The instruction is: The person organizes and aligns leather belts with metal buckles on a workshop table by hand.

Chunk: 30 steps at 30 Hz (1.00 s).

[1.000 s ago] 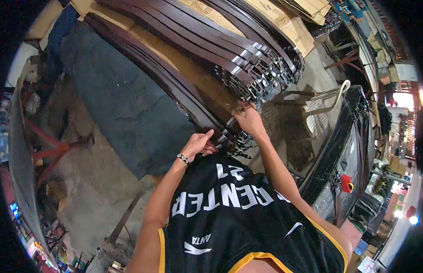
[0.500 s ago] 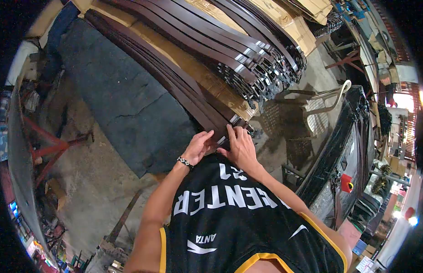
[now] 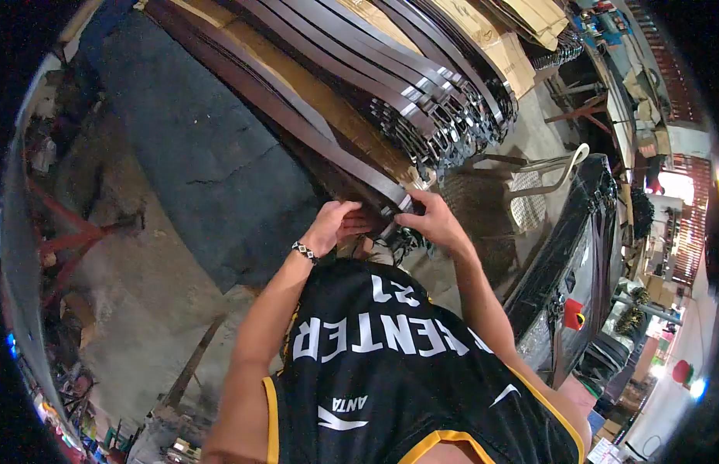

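Observation:
Dark brown leather belts (image 3: 286,127) lie in a long stack along the table edge, their buckle ends toward me. My right hand (image 3: 438,223) pinches the end of the top belt (image 3: 381,184) between thumb and fingers, lifting it a little off the others. My left hand (image 3: 334,226), with a patterned bracelet at the wrist, is beside the stack's near end. Its fingers are stretched toward the belts below, and their tips are partly in shadow. Metal buckles hang just under my hands.
A large pile of belts with shiny buckles (image 3: 452,124) lies beyond on cardboard (image 3: 518,66). Dark sheet material (image 3: 212,162) covers the table at left. A plastic chair (image 3: 533,189) stands at right, near a plastic-wrapped bundle (image 3: 564,271).
My right hand has moved right and up, raising the end of the top belt. My left hand has come away from the belt's surface and shifted slightly left, its fingers straightened.

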### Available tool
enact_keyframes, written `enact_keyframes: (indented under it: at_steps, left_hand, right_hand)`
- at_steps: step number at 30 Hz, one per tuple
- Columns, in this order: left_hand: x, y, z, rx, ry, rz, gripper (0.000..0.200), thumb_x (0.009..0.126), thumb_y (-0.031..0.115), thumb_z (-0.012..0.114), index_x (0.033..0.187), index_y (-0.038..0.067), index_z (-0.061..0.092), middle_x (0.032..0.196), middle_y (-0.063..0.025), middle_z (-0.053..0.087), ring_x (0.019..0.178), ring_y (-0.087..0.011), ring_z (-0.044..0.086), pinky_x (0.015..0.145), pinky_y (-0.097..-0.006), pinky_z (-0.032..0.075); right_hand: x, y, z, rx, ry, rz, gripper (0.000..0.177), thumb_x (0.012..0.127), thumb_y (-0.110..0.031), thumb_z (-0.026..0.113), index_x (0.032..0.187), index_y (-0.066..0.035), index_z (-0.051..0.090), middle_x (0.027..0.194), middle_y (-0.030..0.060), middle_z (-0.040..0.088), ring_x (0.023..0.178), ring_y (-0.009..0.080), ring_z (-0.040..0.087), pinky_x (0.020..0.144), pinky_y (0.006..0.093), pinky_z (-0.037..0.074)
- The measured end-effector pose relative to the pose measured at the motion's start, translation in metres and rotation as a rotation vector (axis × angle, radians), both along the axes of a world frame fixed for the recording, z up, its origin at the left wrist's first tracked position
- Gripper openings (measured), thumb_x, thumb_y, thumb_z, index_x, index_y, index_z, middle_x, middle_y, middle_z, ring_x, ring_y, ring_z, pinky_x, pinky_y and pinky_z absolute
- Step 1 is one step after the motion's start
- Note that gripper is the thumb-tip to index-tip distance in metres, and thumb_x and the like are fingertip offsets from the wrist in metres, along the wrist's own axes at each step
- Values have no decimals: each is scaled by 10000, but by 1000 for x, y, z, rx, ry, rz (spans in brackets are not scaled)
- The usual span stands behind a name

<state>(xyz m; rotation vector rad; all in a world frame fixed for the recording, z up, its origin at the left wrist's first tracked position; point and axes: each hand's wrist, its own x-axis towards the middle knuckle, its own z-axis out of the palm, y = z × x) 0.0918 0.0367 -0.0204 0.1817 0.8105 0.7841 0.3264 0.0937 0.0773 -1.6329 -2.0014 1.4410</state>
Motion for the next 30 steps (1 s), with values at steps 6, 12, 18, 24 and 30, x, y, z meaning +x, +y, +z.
enact_keyframes:
  at_steps: [6,12,18,24,30]
  left_hand:
    - [9,-16,4,-114,98,258,228,987,167,600,1098,-31,621,1023,-131,702,873,-248,703,843,-409,600]
    - [34,-51,15,67,913,442,260,997,198,616,1119,-31,609,975,-96,686,863,-199,688,754,-336,555]
    - [61,-52,53,200,529,513,464,1081,451,460,1232,39,610,1117,-131,712,944,-201,681,852,-365,527]
    - [92,-9,68,166,-305,770,696,1063,619,268,1237,17,571,1293,-209,660,1248,-327,607,1113,-444,454]
    - [91,-6,67,146,-507,793,677,1039,656,230,1060,55,541,1273,-262,647,1248,-405,596,1125,-519,448]
  right_hand:
    - [-2,5,13,-73,93,19,386,792,-152,759,1100,70,692,880,82,710,822,152,631,794,317,505]
    - [4,8,10,-315,389,-119,319,819,-171,782,1043,44,710,876,39,706,796,114,621,728,271,488]
    - [-18,-12,12,-287,485,-71,307,859,-209,758,1028,41,700,880,45,710,781,104,618,705,266,492]
    - [-26,-39,40,272,39,237,475,848,-225,747,1214,46,613,971,216,705,878,385,686,790,451,544]
    - [12,-51,50,475,-37,361,666,825,-285,779,1332,59,518,1015,271,664,927,440,668,782,501,545]
